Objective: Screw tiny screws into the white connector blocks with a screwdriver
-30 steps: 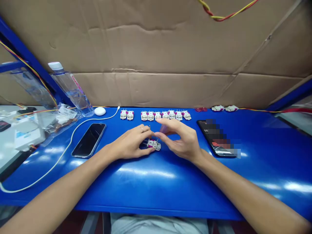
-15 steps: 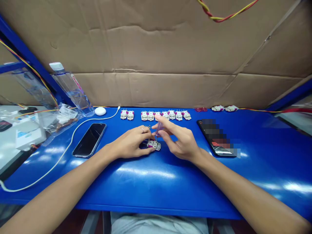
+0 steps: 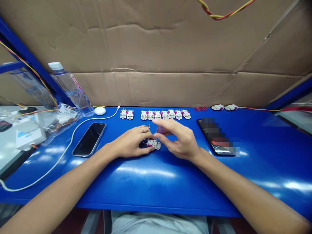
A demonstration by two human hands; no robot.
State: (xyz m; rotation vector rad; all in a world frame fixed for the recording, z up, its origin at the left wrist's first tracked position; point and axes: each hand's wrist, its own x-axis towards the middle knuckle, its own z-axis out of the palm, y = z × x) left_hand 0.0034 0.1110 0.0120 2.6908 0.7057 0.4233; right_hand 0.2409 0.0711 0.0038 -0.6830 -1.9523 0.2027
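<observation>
My left hand (image 3: pixel 135 141) rests on the blue table and pinches a small white-and-magenta plug (image 3: pixel 156 145) with metal prongs between thumb and fingers. A purple-handled screwdriver (image 3: pixel 160 129) stands nearly upright over that plug, its tip down at the plug's inner side. My right hand (image 3: pixel 181 138) is closed on the screwdriver, thumb and fingers around the handle and the index finger over its top. Several tiny screws (image 3: pixel 147 126) lie just beyond my left fingers. Behind them runs a row of similar white-and-magenta plugs (image 3: pixel 157 114), prongs pointing away.
A phone (image 3: pixel 89 139) lies left, another dark phone (image 3: pixel 216 138), partly pixelated, right. White cable (image 3: pixel 73 133), round white case (image 3: pixel 99 110), water bottle (image 3: pixel 73 87) and plastic bag (image 3: pixel 64 117) are at left. Red pieces (image 3: pixel 200 108) and two white parts (image 3: pixel 224 107) sit along the cardboard wall (image 3: pixel 158 87).
My right index finger has come down slightly on the screwdriver, and the fingers have shifted around its handle. The left hand and the plug stay in place.
</observation>
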